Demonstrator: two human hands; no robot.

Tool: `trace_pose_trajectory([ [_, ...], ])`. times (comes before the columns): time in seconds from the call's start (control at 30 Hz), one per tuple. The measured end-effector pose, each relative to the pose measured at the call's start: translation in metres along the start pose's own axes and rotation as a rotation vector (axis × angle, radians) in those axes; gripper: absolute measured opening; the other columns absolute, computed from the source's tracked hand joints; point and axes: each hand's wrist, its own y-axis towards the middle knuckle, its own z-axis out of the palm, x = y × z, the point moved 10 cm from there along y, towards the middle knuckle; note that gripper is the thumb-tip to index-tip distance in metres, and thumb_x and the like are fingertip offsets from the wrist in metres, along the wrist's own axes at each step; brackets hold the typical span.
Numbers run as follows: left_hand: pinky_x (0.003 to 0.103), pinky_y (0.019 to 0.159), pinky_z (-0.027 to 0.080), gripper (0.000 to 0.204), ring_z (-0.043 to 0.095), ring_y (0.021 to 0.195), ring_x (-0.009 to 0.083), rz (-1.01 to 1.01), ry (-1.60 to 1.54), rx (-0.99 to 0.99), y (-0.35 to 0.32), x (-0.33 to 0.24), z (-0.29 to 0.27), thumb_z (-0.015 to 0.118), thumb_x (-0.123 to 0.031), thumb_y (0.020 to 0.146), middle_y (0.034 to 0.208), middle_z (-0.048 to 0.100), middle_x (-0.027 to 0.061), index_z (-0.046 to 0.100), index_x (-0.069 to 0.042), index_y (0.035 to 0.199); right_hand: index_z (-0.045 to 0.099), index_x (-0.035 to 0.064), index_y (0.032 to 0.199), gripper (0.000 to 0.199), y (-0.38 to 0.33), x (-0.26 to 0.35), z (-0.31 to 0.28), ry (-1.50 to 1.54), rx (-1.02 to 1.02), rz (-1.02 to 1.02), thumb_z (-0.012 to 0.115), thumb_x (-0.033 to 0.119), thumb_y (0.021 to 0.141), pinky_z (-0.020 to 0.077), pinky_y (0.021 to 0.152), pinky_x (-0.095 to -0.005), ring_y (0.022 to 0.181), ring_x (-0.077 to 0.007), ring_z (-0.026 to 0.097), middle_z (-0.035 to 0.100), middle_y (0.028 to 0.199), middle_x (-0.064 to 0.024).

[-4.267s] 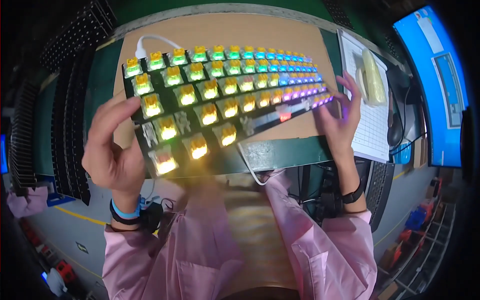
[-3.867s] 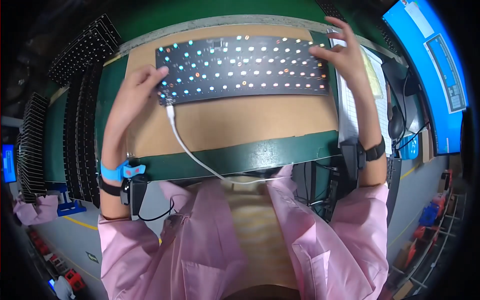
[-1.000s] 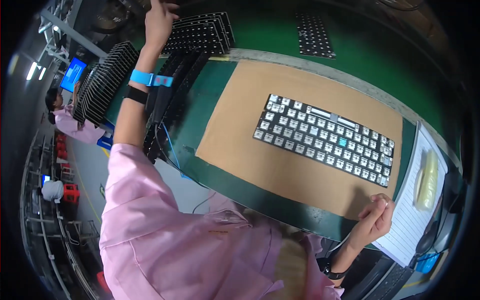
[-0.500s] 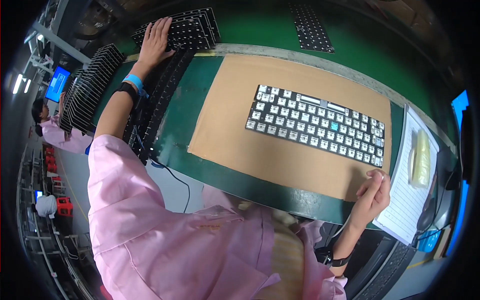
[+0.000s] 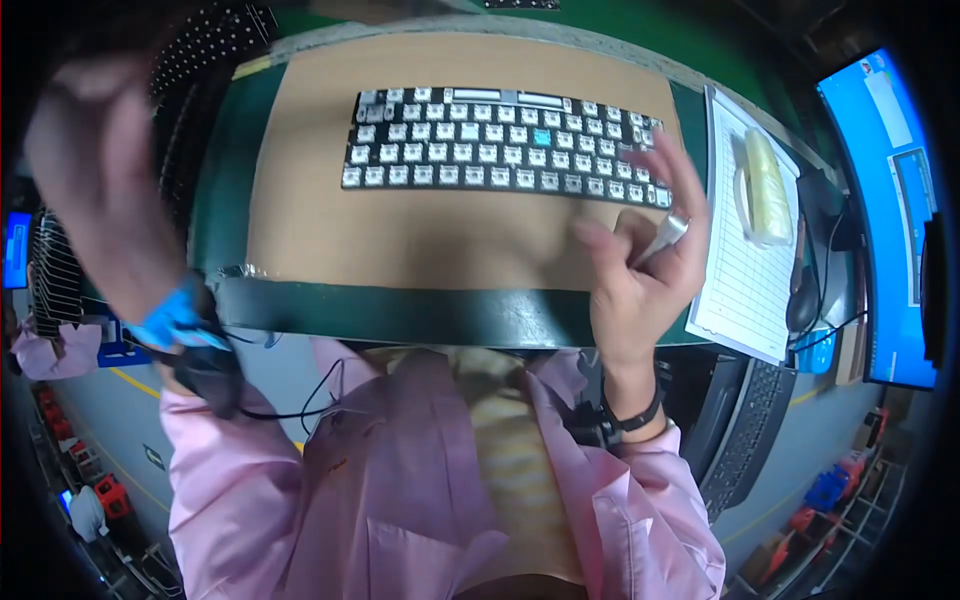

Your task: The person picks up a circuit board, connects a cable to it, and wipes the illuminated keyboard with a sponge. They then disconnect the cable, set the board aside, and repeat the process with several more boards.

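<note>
A black keyboard circuit board [image 5: 490, 165] lies on a sheet of brown cardboard [image 5: 430, 235], filled with rows of white switches and a single cyan one [image 5: 541, 137]. My right hand [image 5: 640, 275] hovers at the board's near right corner, its thumb and index finger spread. Curled inside its other fingers is a small silver-white piece [image 5: 666, 235], whose kind I cannot make out. Smeared by motion, my left hand [image 5: 95, 150] is at the far left, close to the black perforated boards [image 5: 215, 35]; whether it holds anything does not show.
Right of the cardboard, a ruled paper sheet [image 5: 735, 270] carries a yellowish wrapped bundle [image 5: 766, 190]. Beyond it are a dark mouse [image 5: 802, 308] and a lit monitor [image 5: 885, 200]. A black computer keyboard [image 5: 745, 430] sits lower right. Racked boards [image 5: 55, 270] stand far left.
My left hand has come away from the stacked black boards and is blurred. My right hand has moved over the board's near corner, thumb and index finger opening apart. The view has shifted.
</note>
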Motion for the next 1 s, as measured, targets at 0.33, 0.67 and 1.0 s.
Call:
trace_pose_trajectory([
  [0.33, 0.040, 0.102, 0.026, 0.057, 0.041, 0.114, 0.0269, -0.867, -0.702, -0.250, -0.166, 0.109, 0.105, 0.044, -0.045, 0.086, 0.116, 0.046, 0.0193, 0.043, 0.005, 0.114, 0.061, -0.0029, 0.093, 0.027, 0.038, -0.029, -0.084, -0.287, -0.254, 0.270, 0.067, 0.017, 0.077, 0.0330, 0.046, -0.0169, 0.052, -0.0041, 0.046, 0.058, 0.072, -0.0032],
  [0.67, 0.030, 0.084, 0.044, 0.039, 0.058, 0.089, 0.0208, -1.155, -0.291, 0.811, -0.183, 0.106, 0.091, 0.052, -0.020, 0.085, 0.102, 0.058, 0.0109, 0.045, 0.001, 0.116, 0.060, -0.0040, 0.101, 0.035, 0.049, -0.097, -0.061, -0.904, 0.294, 0.373, 0.065, 0.021, 0.078, 0.0396, 0.058, -0.0214, 0.065, -0.0089, 0.051, 0.054, 0.071, -0.0029],
  [1.0, 0.036, 0.087, 0.041, 0.073, 0.050, 0.105, 0.0254, 0.338, 0.900, 1.062, -0.118, 0.126, 0.122, 0.074, -0.022, 0.059, 0.116, 0.051, 0.0142, 0.042, -0.004, 0.122, 0.059, -0.0050, 0.102, 0.036, 0.036, -0.099, -0.065, -0.833, 0.124, 0.275, 0.066, 0.021, 0.077, 0.0412, 0.062, -0.0224, 0.068, -0.0082, 0.050, 0.053, 0.070, -0.0025],
])
